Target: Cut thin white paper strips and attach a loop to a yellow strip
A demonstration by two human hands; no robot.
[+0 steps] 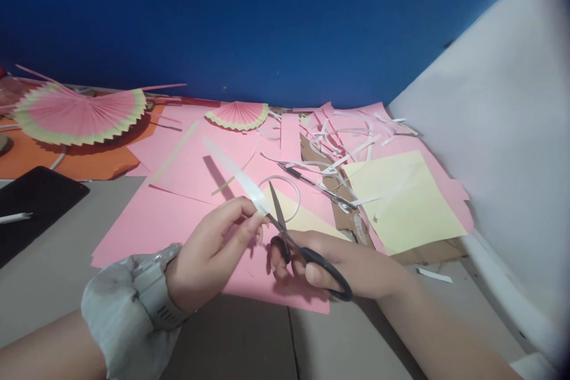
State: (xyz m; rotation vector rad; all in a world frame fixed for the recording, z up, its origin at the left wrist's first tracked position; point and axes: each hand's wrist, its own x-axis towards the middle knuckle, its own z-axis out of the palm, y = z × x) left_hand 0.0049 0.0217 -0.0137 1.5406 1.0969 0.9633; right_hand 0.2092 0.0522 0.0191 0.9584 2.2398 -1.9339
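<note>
Between the thumb and fingers of my left hand point(222, 246) is a white paper strip point(240, 177), its far end pointing up and left. My right hand point(312, 255) grips black-handled scissors point(327, 270) with fingers through the loops. The scissor blades stand apart, one beside the strip's near end at my left fingertips. Whether the blades touch the strip I cannot tell. Under both hands lies pink paper point(146, 225). A thin white curled strip point(299, 190) loops just beyond the blades.
Folded pink fans with yellow-green edges lie at left point(84, 113) and centre back point(237, 116). Paper scraps point(327, 136) are heaped at back right, near a pen point(312, 183) and yellow paper point(405, 202). A black tablet point(40, 202) lies left; a blue wall point(267, 24) stands behind.
</note>
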